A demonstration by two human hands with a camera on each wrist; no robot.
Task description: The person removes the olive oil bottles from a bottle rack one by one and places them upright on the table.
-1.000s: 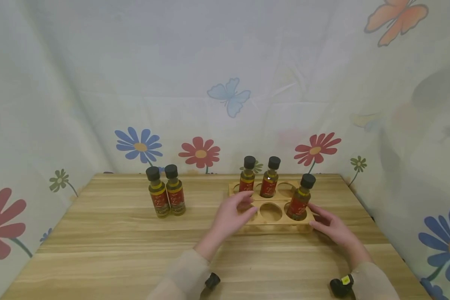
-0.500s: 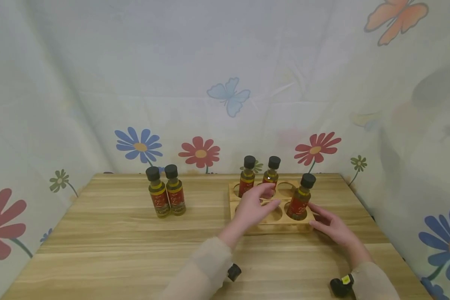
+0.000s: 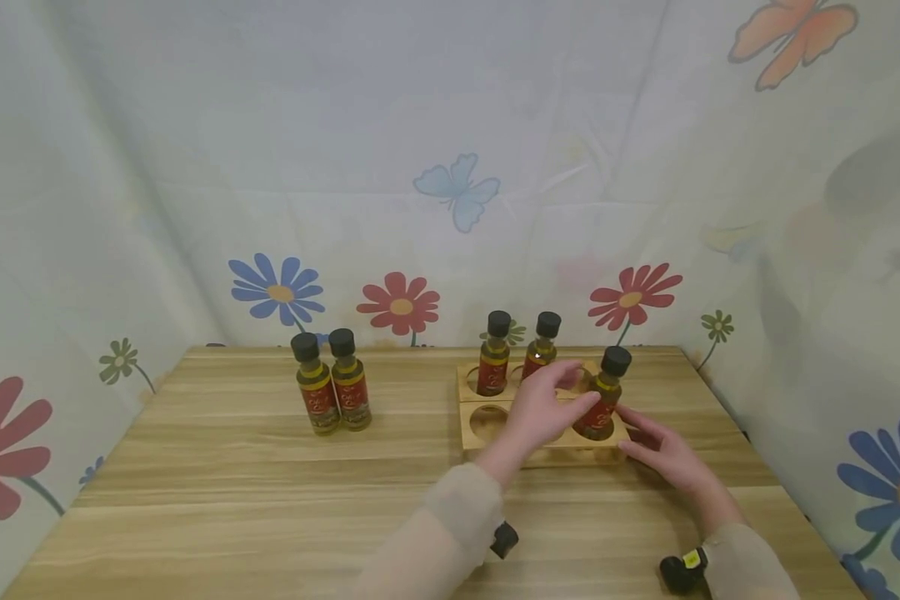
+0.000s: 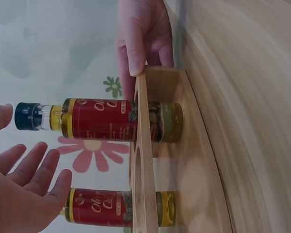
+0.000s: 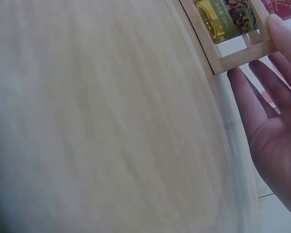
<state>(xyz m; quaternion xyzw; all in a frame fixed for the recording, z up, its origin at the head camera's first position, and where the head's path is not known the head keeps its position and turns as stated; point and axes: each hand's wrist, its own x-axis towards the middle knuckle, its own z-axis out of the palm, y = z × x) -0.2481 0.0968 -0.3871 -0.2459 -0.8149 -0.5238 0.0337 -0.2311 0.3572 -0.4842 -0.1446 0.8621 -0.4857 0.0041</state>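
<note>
A wooden two-tier bottle rack [image 3: 483, 448] stands on the table with 3 olive oil bottles upright in its round holes. Two are in the back row, the left bottle [image 3: 492, 372] and the middle bottle [image 3: 538, 353]; the third bottle [image 3: 597, 414] is in the front right hole. My left hand [image 3: 543, 408] hovers over the front row, fingers spread and holding nothing, close to the front right bottle's cap [image 4: 26, 116]. My right hand [image 3: 669, 460] grips the rack's right end, its thumb [image 4: 135, 53] on the top edge and its fingers along the end.
Two more olive oil bottles, a left one [image 3: 317, 396] and a right one [image 3: 352, 392], stand side by side on the wooden table [image 3: 232, 492], left of the rack. A flower-printed cloth [image 3: 330, 208] hangs behind the table.
My left hand has moved right across the rack, from its front left hole to beside the front right bottle. My right hand, the rack and the bottles have stayed in place.
</note>
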